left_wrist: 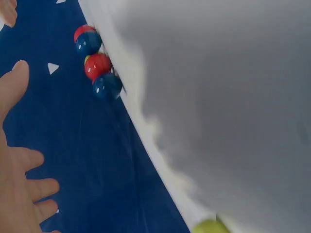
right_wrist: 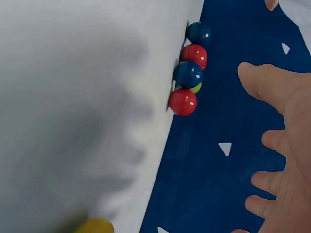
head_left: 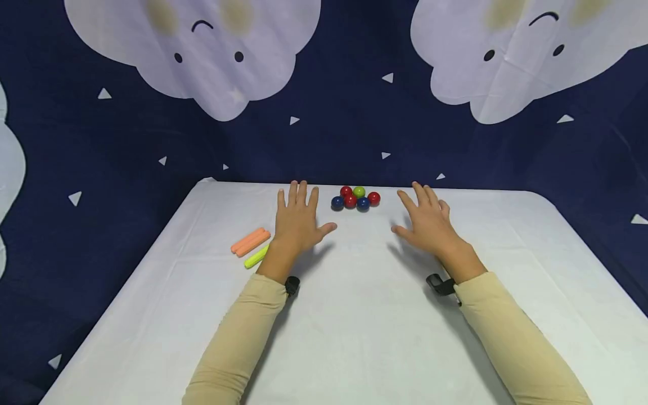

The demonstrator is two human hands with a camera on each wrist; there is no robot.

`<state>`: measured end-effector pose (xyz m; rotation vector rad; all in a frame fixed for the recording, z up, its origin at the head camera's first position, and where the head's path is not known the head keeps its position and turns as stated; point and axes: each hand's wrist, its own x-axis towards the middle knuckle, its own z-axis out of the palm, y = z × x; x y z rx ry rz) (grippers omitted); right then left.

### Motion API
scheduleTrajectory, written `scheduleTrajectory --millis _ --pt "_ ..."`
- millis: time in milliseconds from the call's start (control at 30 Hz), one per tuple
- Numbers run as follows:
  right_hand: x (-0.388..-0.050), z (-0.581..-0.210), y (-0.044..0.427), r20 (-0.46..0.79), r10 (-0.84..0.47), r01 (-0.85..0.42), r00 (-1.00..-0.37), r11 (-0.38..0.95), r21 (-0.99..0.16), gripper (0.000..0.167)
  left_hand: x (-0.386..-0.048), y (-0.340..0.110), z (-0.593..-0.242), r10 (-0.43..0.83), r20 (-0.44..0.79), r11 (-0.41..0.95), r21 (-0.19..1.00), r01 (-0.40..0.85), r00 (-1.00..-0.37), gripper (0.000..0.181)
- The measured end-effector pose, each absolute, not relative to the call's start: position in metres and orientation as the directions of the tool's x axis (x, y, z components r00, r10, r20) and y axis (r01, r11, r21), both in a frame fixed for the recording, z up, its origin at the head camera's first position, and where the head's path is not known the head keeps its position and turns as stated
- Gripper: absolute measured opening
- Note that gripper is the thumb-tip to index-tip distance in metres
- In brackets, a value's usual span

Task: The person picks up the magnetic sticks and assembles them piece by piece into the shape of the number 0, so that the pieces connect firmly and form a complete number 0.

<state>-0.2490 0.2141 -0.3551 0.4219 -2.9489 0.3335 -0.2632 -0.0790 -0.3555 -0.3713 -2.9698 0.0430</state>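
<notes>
My left hand hovers palm down over the white table with fingers spread, holding nothing. To its left lie two orange sticks side by side, and a yellow-green stick sits partly hidden behind the wrist. My right hand is also raised above the table, fingers apart and holding nothing. Between the hands, near the far edge, several glossy balls form a cluster: red balls, blue balls and a green ball. In the right wrist view a blurred yellow thing shows at the bottom.
A white cloth covers the table. Behind its far edge hangs a dark blue curtain with clouds and small white triangles. Dark straps are worn at both wrists.
</notes>
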Motion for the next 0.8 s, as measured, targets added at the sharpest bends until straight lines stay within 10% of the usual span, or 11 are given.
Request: scheduleTrajectory --millis 800 --pt "-0.194 -0.361 0.27 0.057 -0.459 -0.446 -0.886 0.816 -0.366 0.039 -0.215 -0.187 -0.358 0.444 0.144 0.893 0.001 0.449 -0.884 0.024"
